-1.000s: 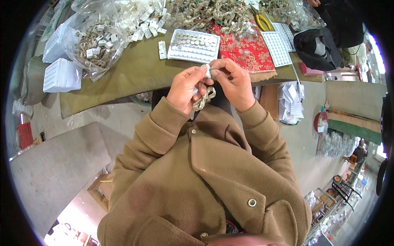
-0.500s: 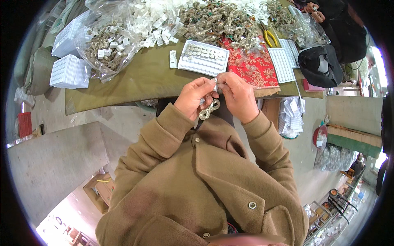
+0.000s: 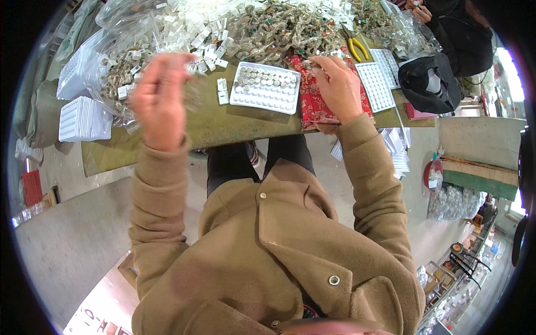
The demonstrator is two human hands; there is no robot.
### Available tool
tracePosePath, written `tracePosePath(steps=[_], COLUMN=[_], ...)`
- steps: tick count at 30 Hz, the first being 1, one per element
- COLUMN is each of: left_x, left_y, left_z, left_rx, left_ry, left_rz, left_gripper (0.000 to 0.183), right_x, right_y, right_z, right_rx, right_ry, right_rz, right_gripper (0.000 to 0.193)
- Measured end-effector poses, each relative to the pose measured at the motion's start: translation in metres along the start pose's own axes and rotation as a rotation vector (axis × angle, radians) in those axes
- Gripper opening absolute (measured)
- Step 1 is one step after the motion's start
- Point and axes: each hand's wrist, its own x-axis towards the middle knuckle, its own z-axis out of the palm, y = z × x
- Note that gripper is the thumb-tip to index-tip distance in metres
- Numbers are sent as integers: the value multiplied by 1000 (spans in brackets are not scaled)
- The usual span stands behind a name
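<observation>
My left hand is smeared by motion above the clear plastic bag, which holds coiled wires with white plastic housings. Whether anything sits in its fingers is hidden by the blur. My right hand is over the red patterned cloth, thumb and fingers apart, at the near edge of the heap of coiled wires. Left of the cloth lies a white dimpled tray with rows of small round silver parts. Two white housings lie beside that tray.
Loose white housings are piled at the back. Yellow-handled pliers and more white trays lie to the right, with a black bag. Stacked trays stand at the left. Another person's hands work at the far right.
My hands have parted from the middle: the left moved left to the plastic bag, the right moved up and right onto the cloth. The small wire coil they held is no longer visible between them.
</observation>
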Motion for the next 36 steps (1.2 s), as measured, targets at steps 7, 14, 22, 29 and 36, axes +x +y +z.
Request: tracePosePath(steps=[7,14,22,29,36], left_x=[78,6,-48,-65,-71], left_y=[-29,-24,-16,-22,-16], left_z=[-76,3,90,110,112], left_rx=[1195,-71,-738,-1049,-998], left_ry=[315,78,-457,-356,-273], left_rz=[462,-110,-960,-951,-921], left_gripper=[20,22,30,26,19], right_x=[8,4,-23,-38,-53], right_y=[12,16,-3,-27,-37], right_z=[18,11,-4,-17,-18], right_rx=[-180,143,736,479,690], right_ry=[24,178,194,89,78], right_rz=[-104,-143,17,-355,-283], right_gripper=[21,19,19,24,27])
